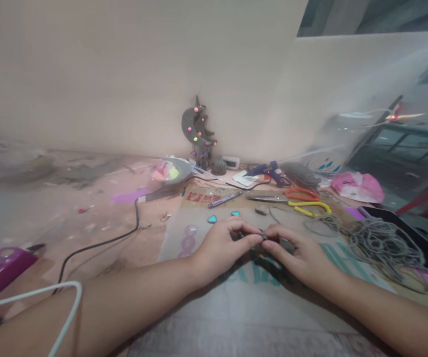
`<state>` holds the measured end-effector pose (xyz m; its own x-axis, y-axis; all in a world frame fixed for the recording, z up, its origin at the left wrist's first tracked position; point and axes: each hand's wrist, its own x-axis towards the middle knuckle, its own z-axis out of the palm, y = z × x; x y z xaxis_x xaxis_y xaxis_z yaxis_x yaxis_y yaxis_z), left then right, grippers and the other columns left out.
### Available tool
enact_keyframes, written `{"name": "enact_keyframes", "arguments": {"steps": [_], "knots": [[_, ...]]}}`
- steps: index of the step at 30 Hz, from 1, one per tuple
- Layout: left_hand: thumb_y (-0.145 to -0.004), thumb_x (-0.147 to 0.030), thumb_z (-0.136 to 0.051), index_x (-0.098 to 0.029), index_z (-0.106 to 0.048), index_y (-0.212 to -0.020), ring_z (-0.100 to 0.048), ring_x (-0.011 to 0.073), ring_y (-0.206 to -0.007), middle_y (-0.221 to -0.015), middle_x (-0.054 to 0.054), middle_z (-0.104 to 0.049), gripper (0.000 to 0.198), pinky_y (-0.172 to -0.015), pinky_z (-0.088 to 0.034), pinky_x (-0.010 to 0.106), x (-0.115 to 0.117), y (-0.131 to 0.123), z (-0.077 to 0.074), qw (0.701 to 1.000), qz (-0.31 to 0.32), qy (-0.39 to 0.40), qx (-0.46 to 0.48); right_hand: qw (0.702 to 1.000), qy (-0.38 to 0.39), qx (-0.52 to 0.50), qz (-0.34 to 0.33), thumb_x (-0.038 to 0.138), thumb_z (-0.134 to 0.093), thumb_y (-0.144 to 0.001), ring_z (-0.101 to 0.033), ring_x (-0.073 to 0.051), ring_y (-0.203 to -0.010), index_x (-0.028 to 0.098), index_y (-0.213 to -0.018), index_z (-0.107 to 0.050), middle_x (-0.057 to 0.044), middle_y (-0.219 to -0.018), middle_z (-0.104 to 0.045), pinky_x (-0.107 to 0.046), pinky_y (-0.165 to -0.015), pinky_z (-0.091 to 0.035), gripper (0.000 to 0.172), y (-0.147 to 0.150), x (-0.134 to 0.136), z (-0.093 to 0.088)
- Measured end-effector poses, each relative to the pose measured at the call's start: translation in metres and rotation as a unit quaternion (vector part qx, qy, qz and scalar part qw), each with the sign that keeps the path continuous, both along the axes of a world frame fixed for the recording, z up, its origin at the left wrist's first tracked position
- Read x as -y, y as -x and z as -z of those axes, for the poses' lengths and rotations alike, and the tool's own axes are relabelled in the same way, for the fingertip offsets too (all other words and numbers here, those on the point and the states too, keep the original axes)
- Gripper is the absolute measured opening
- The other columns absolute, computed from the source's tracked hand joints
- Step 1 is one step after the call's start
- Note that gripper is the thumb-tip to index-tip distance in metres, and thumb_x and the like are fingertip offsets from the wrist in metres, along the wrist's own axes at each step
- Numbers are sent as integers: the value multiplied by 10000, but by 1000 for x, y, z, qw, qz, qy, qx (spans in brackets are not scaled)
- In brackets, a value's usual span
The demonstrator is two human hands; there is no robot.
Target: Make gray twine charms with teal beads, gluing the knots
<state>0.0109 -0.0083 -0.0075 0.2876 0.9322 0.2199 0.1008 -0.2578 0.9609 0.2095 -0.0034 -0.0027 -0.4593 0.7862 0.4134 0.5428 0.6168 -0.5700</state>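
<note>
My left hand (232, 243) and my right hand (290, 250) meet over the cardboard sheet, thumbs and fingertips pinched together. Between them is a small dark piece (262, 235), mostly covered by the fingertips, so its kind cannot be made out. Just beyond the left hand lie two small turquoise pieces with dark edges, a heart-like one (212, 219) and another (235, 213). A small dark grey piece (261, 210) rests beyond the fingertips. Farther back are scissors (303, 198) with orange and yellow handles and a pen (224, 199).
A dark blue glue gun (268, 171) lies at the back near grey yarn (303, 176). Tangled grey cord (385, 248) overlaps a black tablet-like slab (414, 238) at right. A decorated crescent moon (195, 129) stands by the wall. A black cable (98, 243) and a magenta tool (5, 267) are left.
</note>
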Motion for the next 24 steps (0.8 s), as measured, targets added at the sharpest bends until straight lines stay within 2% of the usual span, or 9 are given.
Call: {"name": "enact_keyframes", "arguments": {"steps": [8, 12, 15, 21, 24], "knots": [[-832, -314, -728, -190, -725, -925, -687, 206, -903, -919, 42, -756, 155, -851, -538, 340, -2, 0, 6, 999, -12, 38, 9, 1000, 10, -2, 1, 357, -562, -935, -667, -177, -671, 217, -793, -674, -29, -736, -732, -283, -636, -509, 228, -1, -1, 2], [-857, -337, -692, -192, -716, -853, -678, 198, -862, -867, 35, -745, 147, -817, -526, 333, -1, 2, 5, 1000, -5, 16, -24, 999, 43, -10, -12, 341, -560, -938, -661, -164, -682, 215, -802, -677, -23, -746, -732, -274, -650, -509, 219, 0, -1, 1], [-864, -341, -675, -196, -708, -813, -672, 200, -845, -844, 34, -740, 157, -804, -519, 339, 0, 3, 2, 999, -2, 10, -44, 999, 38, -14, -19, 325, -571, -936, -658, -161, -700, 217, -803, -672, -23, -755, -726, -276, -667, -509, 200, 1, 0, 2], [-838, -330, -702, -204, -719, -891, -683, 200, -862, -897, 32, -752, 138, -827, -528, 343, -1, 1, 4, 999, -19, 45, -25, 999, 40, -14, -6, 336, -570, -935, -643, -159, -677, 212, -811, -671, -25, -751, -720, -273, -640, -500, 203, 0, 0, 2], [-863, -339, -681, -193, -714, -865, -681, 193, -865, -886, 32, -743, 150, -830, -525, 330, -1, 2, 4, 999, -4, 27, -30, 999, 47, -15, -13, 329, -573, -933, -646, -156, -688, 208, -803, -667, -24, -758, -724, -268, -645, -504, 201, 1, -1, 3]]}}
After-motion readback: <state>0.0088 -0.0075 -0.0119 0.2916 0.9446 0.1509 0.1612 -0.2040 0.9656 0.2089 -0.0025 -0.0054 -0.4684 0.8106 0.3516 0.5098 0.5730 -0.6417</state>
